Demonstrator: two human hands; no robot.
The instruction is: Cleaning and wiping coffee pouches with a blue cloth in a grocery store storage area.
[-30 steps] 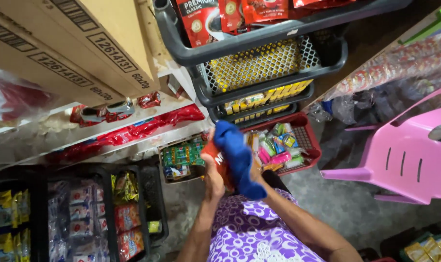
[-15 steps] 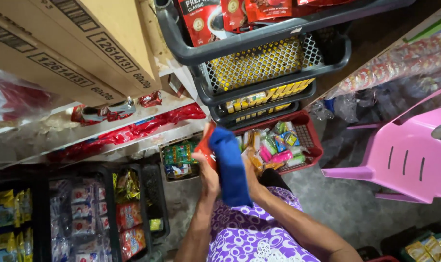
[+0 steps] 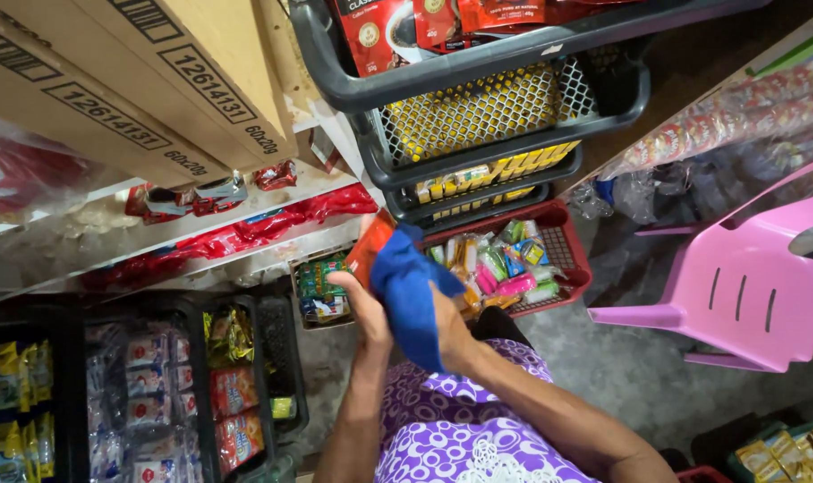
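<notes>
both forearms rise from the lower edge and meet mid-frame. the left hand (image 3: 363,304) is curled, fingers clasped, thumb uppermost. the right hand (image 3: 449,333) presses against it, fingers mostly hidden.

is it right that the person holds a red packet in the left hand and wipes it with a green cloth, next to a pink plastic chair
Not quite: the cloth is blue, not green, as the head view shows. The rest holds: the left hand grips the red packet, the right hand presses the cloth on it, and the pink plastic chair stands beside.

A small grocery shop: stacked baskets (image 3: 478,67) of sachets (snack packets (image 3: 232,394) below), cardboard cartons (image 3: 156,80).
</notes>
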